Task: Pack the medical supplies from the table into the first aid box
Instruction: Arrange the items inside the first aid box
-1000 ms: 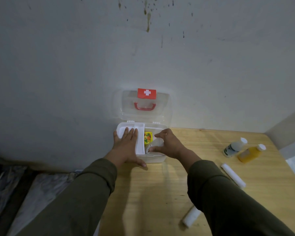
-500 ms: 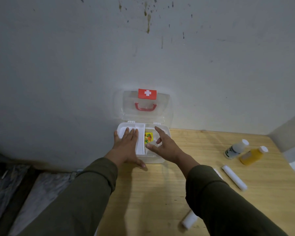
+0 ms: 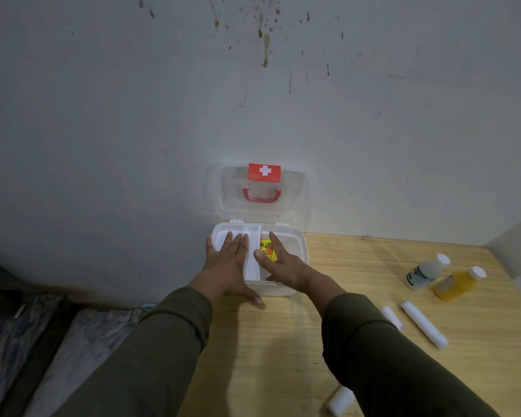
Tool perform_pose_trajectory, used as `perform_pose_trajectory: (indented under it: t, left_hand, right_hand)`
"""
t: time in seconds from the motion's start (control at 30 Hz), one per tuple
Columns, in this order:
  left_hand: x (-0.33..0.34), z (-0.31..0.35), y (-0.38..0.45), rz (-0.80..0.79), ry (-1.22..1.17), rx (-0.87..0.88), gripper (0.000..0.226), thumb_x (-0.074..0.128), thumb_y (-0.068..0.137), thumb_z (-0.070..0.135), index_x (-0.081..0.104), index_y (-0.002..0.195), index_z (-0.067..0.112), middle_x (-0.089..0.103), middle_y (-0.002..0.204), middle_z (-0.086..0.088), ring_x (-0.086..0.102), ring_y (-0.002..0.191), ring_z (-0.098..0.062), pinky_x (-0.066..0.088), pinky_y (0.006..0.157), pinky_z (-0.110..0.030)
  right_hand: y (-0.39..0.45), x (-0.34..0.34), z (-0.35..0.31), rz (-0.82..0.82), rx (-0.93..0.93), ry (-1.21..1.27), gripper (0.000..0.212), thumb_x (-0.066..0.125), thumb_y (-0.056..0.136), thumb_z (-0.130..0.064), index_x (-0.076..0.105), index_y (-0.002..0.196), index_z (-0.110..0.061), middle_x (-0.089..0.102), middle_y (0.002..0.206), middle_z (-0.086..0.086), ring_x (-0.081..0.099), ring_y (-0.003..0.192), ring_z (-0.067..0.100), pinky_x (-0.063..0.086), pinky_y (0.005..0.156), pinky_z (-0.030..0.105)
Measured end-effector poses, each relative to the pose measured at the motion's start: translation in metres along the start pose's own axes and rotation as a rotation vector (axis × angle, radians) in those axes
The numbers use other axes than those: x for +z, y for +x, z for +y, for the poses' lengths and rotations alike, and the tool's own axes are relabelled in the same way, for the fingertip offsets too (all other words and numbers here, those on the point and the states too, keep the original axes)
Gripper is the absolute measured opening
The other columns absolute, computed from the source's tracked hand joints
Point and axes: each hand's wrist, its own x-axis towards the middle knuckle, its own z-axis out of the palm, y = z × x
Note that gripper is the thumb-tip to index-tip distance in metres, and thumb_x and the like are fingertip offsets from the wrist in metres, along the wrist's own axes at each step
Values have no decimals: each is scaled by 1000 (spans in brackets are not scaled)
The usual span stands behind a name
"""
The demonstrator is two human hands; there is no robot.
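Against wall — first aid box (image 3: 295, 245) open, white.

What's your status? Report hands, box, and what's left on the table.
Left hand flat on box tray, right hand open over first aid box. Two bottles, three rolls unpacked. Nothing blocking.

Front of the first aid box (image 3: 295, 251) behind both hands; yellow packet (image 3: 266, 249) print unreadable; lowest roll (image 3: 340, 401) part-hidden by sleeve.
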Motion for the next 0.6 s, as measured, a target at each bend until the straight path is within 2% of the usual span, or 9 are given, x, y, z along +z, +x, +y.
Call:
perform_pose_trajectory:
  t: [0.07,0.13,0.23,0.3,0.4,0.5,0.6]
  left_hand:
    - [1,0,0,4,1,2,138,57,54,86,-18,148,18,-17,159,-4,-21,145,-27,-18,108,-60]
    - [0,0,0,-2,5,4,140,58,53,87,-18,148,17,-17,159,-4,-21,145,-27,-17,108,-60]
    - [-1,-1,-1,-9,-1,11,138,58,54,85,-17,148,16,-16,159,-5,-20,145,-26,-16,109,-61]
    - [-4,-1,-3,7,-30,27,134,57,57,84,-14,149,18,-13,160,-3,-17,146,-25,-14,111,-61]
    - [-12,1,-9,111,-92,60,126,56,59,84,-4,151,23,0,161,1,-7,148,-20,-9,114,-57]
    - [-25,9,-14,241,-125,117,114,55,63,81,6,150,27,11,160,1,3,148,-19,-9,115,-53]
    - [-41,28,-14,317,-144,207,106,59,68,75,12,150,27,18,159,0,9,148,-17,-8,116,-50]
  right_hand:
    - [3,1,2,-5,19,-3,77,31,90,-64,-11,147,-35,26,155,11,51,124,33,41,107,43]
    - [6,1,6,-6,47,-34,76,24,87,-70,-12,146,-39,31,153,15,49,126,34,35,110,48]
    - [1,-1,9,53,29,-66,71,20,88,-69,-4,147,-38,37,149,18,43,132,34,29,113,49]
    - [-7,-7,8,171,-50,-50,65,29,93,-59,8,149,-33,43,146,16,47,129,32,32,111,44]
    - [-18,-22,6,387,-138,-112,62,48,92,-46,21,146,-31,61,125,12,61,108,27,45,94,37]
    - [-33,-44,12,543,-158,-163,62,57,89,-38,25,143,-32,62,118,10,63,91,21,51,87,37]
    - [-54,-65,25,673,-154,-203,64,60,88,-31,27,142,-32,60,115,8,62,88,20,52,85,35]
